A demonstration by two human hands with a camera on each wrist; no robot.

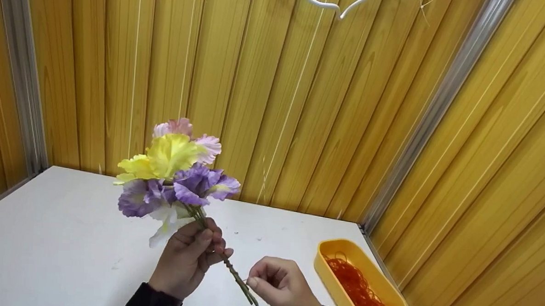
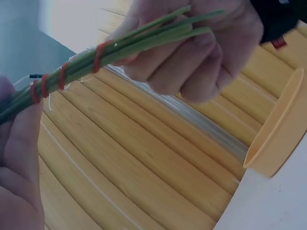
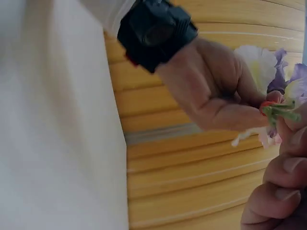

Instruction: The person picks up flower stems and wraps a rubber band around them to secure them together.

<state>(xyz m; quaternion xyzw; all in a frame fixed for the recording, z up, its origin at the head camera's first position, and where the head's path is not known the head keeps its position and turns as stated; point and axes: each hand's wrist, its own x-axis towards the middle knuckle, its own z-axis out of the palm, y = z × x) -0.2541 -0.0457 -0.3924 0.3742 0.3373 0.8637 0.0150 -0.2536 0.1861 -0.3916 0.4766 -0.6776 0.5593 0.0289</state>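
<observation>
My left hand (image 1: 190, 255) grips the stems (image 1: 235, 274) of a bunch of artificial flowers. The yellow (image 1: 171, 155), purple (image 1: 202, 184), pink and white blooms lean up and left. In the left wrist view, a red rubber band (image 2: 98, 56) circles the green stems in several turns, between the left fingers and the cut ends. My right hand (image 1: 285, 284) is beside the lower stems, thumb and index finger together. A thin red strand of the band shows at its fingertips in the head view. The right wrist view shows the stem ends (image 3: 280, 112) close to the right fingers (image 3: 276, 199).
A yellow tray (image 1: 325, 256) with a heap of red rubber bands (image 1: 356, 287) stands on the white table (image 1: 66, 236), right of my right hand. Wood-patterned walls rise behind and to the right. A white cable (image 1: 322, 4) hangs at the top.
</observation>
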